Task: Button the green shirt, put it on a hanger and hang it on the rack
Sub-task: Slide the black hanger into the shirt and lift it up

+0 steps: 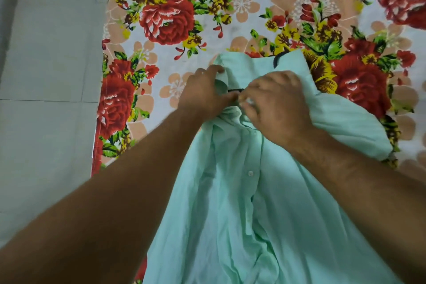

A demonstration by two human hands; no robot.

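Floral sheet (253, 7) beside tiled floor (50, 53), seen from above.
Sheet: white ground, red and yellow roses, peach blossoms, green leaves, spread from 11 to 3 o'clock. Floor: pale grey-green tiles with thin dark joints, from 8 to 10 o'clock. Light soft and even.

I see the green shirt (265, 203) lying on a flowered sheet (253, 11), collar at the far end. My left hand (205, 92) and right hand (276, 104) both pinch the fabric just below the collar, fingertips nearly touching.
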